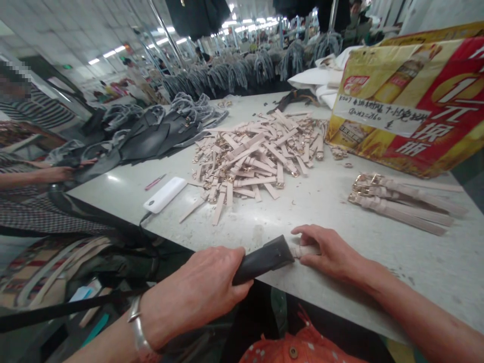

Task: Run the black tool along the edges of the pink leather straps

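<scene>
**Heap of buckled straps point(249, 157) fills the middle of our worktable point(325, 206)**

We work at the near edge of a pale, scuffed tabletop flecked with small scraps. Our left hand point(204, 280) is closed firmly round a black object point(267, 258); our right hand point(328, 250), loosely curled, has a pale strap point(305, 250) between thumb and fingers. The strap meets the object's right end; we cannot tell whether it goes inside.

To the right lies a neater bundle of straps point(404, 201), with a yellow-and-red carton point(408, 101) standing beyond it. Left of the heap we see a white device point(165, 195) and a pink pen point(154, 182). Farther left, a co-worker in stripes point(36, 112) stands by dark bag pieces point(151, 137). Grey loops point(234, 73) hang across the far side, under ceiling lights point(109, 53).
</scene>
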`<state>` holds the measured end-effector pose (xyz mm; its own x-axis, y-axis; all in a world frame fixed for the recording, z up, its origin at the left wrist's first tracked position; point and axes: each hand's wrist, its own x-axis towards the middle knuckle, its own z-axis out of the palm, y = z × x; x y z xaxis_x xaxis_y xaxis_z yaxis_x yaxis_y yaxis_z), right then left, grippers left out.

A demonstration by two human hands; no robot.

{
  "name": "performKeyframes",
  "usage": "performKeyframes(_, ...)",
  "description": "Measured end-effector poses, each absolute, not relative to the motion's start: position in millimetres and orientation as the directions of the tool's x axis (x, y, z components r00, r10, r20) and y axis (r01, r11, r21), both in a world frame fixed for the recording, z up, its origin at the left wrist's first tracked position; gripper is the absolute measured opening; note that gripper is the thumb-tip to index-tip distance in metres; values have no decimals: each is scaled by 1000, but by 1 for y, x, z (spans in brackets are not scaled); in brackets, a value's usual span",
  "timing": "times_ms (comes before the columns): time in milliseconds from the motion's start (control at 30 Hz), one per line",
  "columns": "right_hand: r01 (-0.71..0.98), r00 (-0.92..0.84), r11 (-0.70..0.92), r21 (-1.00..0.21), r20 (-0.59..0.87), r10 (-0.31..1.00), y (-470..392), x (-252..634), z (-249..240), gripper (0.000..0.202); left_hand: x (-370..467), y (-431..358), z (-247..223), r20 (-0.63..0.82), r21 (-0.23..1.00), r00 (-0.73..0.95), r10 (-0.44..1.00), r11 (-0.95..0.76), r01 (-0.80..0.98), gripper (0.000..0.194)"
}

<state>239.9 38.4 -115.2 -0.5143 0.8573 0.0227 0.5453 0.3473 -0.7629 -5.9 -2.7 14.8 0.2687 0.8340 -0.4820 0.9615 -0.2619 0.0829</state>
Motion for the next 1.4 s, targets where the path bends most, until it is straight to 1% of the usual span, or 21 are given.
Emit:
performKeyframes(100, 542, -509, 351, -764, 34, 860, 39, 240, -118, 52, 2, 6, 19, -489, 49, 272, 829, -286, 957, 27)
performKeyframes(200, 532, -500, 363, -765, 63, 864, 40, 241, -122, 57, 12, 14, 18, -487, 47, 298, 821, -317, 947, 25)
performKeyframes(300, 508, -519, 377, -774, 74, 851, 40, 243, -123, 60, 12, 16, 9, -455, 74, 303, 837, -304, 950, 27)
performKeyframes(400, 520, -524, 371, -769, 56, 850, 41, 242, -122, 60, 2, 11, -6, -400, 142, 270, 876, -232, 962, 32)
performKeyframes(533, 564, -494, 352, -747, 35, 869, 40, 239, -118, 54, -15, 1, -21, -356, 221, 197, 914, -123, 967, 35)
performKeyframes(667, 598, -495, 356, -718, 19, 869, 39, 237, -113, 39, -31, -9, -23, -375, 257, 150, 915, -53, 965, 35)
performKeyframes(867, 701, -509, 430, -569, 25, 861, 36, 233, -106, 16, -40, -10, -23, -444, 259, 87, 892, 35, 965, 38)
performKeyframes(967, 715, -511, 441, -543, 24, 859, 35, 230, -104, 14, -41, -7, -26, -443, 276, 75, 894, 57, 959, 38)
performKeyframes(1067, 712, -529, 463, -529, 29, 848, 32, 225, -103, 13, -39, -6, -27, -420, 303, 92, 903, 43, 952, 33)
performKeyframes(1100, 718, -530, 467, -516, 30, 848, 30, 222, -102, 14, -38, -7, -27, -413, 330, 116, 903, 29, 944, 31)
performKeyframes(1133, 727, -529, 469, -501, 26, 848, 29, 220, -102, 14, -37, -7, -26, -382, 353, 125, 916, 20, 935, 30)
performKeyframes(1233, 758, -521, 459, -464, -8, 853, 29, 215, -100, 17, -34, -7, -26, -364, 378, 127, 923, 22, 925, 29)
performKeyframes(1333, 771, -477, 417, -481, -4, 879, 35, 227, -95, 20, -34, -7, -30, -336, 391, 122, 934, 20, 920, 30)
performKeyframes(1400, 764, -414, 384, -518, 63, 908, 42, 252, -88, 21, -36, -9, -35, -322, 403, 125, 938, 16, 915, 30)
